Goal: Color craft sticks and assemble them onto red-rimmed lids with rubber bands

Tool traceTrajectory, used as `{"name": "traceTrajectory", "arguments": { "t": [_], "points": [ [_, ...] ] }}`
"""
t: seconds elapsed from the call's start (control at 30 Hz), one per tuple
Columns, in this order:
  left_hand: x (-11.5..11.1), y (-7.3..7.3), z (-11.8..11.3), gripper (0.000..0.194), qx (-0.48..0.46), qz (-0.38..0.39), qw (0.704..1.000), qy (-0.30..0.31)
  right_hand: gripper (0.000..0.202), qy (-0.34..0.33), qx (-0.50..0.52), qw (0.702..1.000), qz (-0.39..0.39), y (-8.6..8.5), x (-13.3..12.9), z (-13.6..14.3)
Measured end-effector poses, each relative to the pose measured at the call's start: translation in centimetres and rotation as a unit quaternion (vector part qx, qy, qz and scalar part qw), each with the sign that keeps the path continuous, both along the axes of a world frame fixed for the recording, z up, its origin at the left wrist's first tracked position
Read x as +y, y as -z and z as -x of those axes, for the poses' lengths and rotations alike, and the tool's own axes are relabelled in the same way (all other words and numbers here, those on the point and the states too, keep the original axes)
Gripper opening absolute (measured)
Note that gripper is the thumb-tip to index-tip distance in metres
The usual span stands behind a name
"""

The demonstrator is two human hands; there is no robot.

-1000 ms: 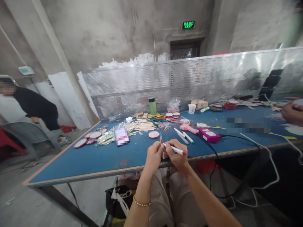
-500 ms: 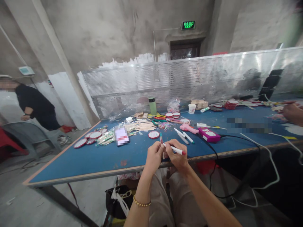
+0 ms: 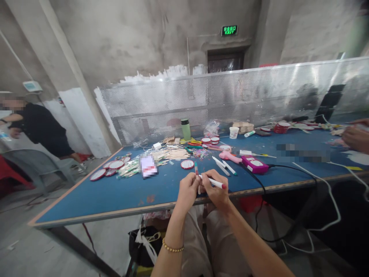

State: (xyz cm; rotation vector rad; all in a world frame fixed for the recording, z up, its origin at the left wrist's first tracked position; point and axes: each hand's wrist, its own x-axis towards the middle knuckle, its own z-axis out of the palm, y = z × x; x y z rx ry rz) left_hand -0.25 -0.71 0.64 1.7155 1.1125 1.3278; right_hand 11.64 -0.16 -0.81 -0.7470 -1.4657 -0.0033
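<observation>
At the table's front edge, my left hand (image 3: pixel 188 188) is closed on a thin stick (image 3: pixel 196 168) that stands up from the fingers, with a teal tip and a reddish band below it. Close beside it, my right hand (image 3: pixel 216 190) grips a white marker (image 3: pixel 215 182) with a red end, its other end pointing at the stick. Just beyond the hands lies a round red-rimmed disc (image 3: pixel 187 164). Several white markers (image 3: pixel 230 168), one with a green end, rest to the right of it.
Wooden sticks (image 3: pixel 177 154) lie mid-table, with a green bottle (image 3: pixel 186 130) behind. A pink glue gun (image 3: pixel 229 156) and a purple box (image 3: pixel 254 164) with cables are at the right. Another person's hand (image 3: pixel 356 136) is at the far right; a person in black (image 3: pixel 43 125) stands left.
My hands have barely moved. The person at the left has shifted and raised an arm. The other person's hands at the right have moved slightly.
</observation>
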Motion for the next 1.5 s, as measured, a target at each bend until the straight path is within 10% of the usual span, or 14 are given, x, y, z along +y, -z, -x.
{"name": "traceTrajectory", "arguments": {
  "t": [0.43,0.63,0.93,1.27,1.5],
  "points": [
    [0.1,0.3,-0.6,0.037,-0.141,0.116,0.981,0.067,0.007,0.003,0.163,0.986,0.035,0.0,-0.7,-2.9],
    [0.1,0.1,-0.5,0.036,-0.14,0.104,0.983,0.061,0.009,0.073,-0.089,0.993,0.011,-0.7,-1.2,-8.6],
    [-0.4,-0.5,-0.6,0.032,-0.118,0.101,0.987,0.037,0.034,0.117,-0.422,0.897,0.062,-0.6,-3.1,-12.0],
    [-0.2,-0.1,-0.6,0.029,-0.106,0.088,0.99,0.017,0.01,0.167,-0.654,0.735,0.063,-3.6,5.4,-8.4],
    [-0.2,0.0,-0.7,0.03,-0.111,0.086,0.99,0.023,0.027,0.229,-0.608,0.743,0.16,-5.5,5.0,-9.2]
  ]
}}
